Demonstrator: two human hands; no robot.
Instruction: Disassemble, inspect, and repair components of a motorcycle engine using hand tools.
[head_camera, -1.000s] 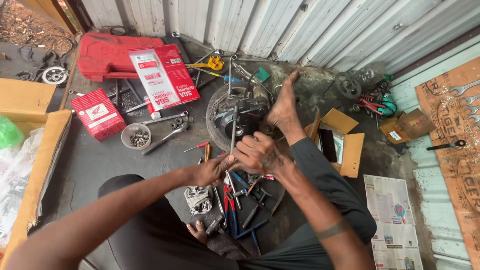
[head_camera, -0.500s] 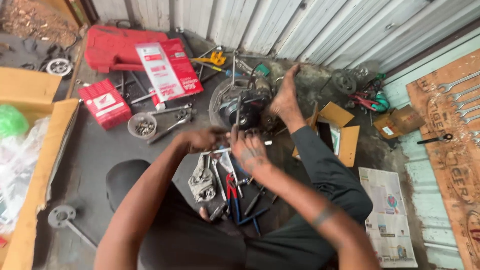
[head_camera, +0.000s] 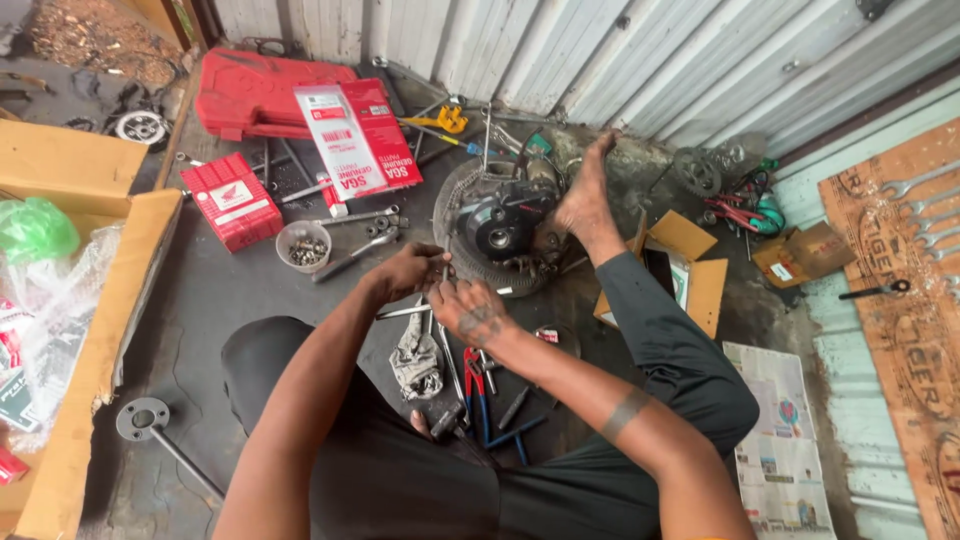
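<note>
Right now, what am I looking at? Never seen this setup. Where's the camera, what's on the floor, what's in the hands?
There is no machine here: a person sits on the floor and works with two bare hands. The single picture comes from a camera on that person's head, looking down, so both arms reach in from the bottom edge.

The left hand and right hand meet over a thin metal rod; exactly which hand grips it is hard to tell. Just beyond them lies a round engine part, with the person's bare foot against it.

Around it on the dark floor: a red tool case, a small red box, a bowl of bolts, red-handled pliers, a crumpled rag and newspaper.
</note>
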